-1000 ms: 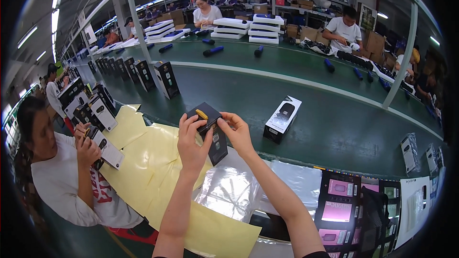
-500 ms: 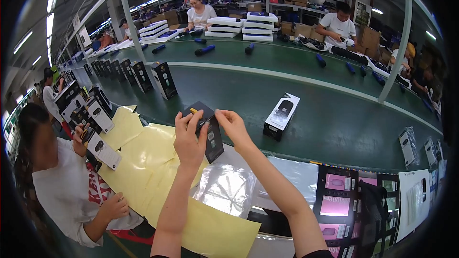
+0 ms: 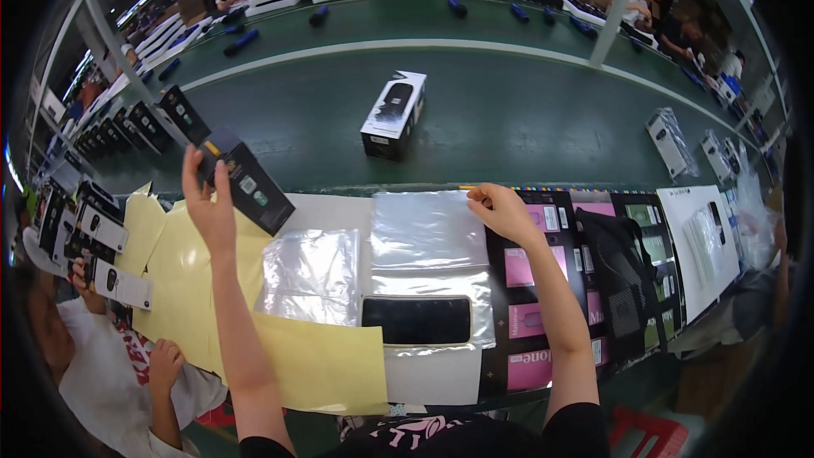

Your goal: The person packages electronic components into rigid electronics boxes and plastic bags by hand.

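Overhead, in the head view, the left hand [image 3: 209, 208] is gripping a black carton [image 3: 246, 180], holding it tilted above the yellow sheets [image 3: 318, 365] at the left end of the bench; whether the carton is sealed cannot be told. The right hand [image 3: 502, 210] is pinching the far right corner of a clear plastic bag [image 3: 426, 229] lying flat on the worktop, fingers narrowed on its edge. A second clear bag [image 3: 312, 276] is lying just beside it, and a dark flat device [image 3: 416, 321] is resting on a silvery bag nearer the person. Beyond the bench edge, the green conveyor [image 3: 526, 119] is carrying one black-and-white box [image 3: 393, 114], closed, with open belt all around it. Flattened black-and-pink cartons [image 3: 527, 280] are lying just right of the bags. At the left edge, another person in a white shirt [image 3: 102, 382] is handling small boxes.
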### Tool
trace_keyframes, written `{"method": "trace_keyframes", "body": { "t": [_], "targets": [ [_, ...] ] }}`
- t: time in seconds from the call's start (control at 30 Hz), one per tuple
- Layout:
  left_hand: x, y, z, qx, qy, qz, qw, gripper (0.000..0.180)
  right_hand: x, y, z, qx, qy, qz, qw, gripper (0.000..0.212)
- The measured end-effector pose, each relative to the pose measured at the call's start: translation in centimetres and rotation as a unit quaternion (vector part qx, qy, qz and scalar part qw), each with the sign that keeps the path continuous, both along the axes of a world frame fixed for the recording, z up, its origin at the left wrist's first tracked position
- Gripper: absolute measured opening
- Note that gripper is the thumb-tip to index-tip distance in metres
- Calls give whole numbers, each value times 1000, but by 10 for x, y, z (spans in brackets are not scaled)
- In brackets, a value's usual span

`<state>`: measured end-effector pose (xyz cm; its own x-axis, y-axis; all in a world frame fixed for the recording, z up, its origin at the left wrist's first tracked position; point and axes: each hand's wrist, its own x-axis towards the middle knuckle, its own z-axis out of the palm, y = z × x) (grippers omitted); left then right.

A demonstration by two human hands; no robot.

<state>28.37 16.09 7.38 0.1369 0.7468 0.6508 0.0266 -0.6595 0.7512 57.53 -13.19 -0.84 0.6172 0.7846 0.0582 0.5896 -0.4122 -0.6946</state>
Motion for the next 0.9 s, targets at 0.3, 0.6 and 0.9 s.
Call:
{"method": "trace_keyframes", "body": {
  "t": [0.3,0.6,0.9],
  "targets": [
    [6,-117,10,193,266,-75,941,29,11,16,-25,37,-90,7,995,18],
    [-32,-190,-48,162,473,-281,819,33,12,17,-14,21,-97,29,995,15],
    [-12,-135,-65,120,345,-318,875,13,1,14,19,181,-309,102,928,2]
  ]
}}
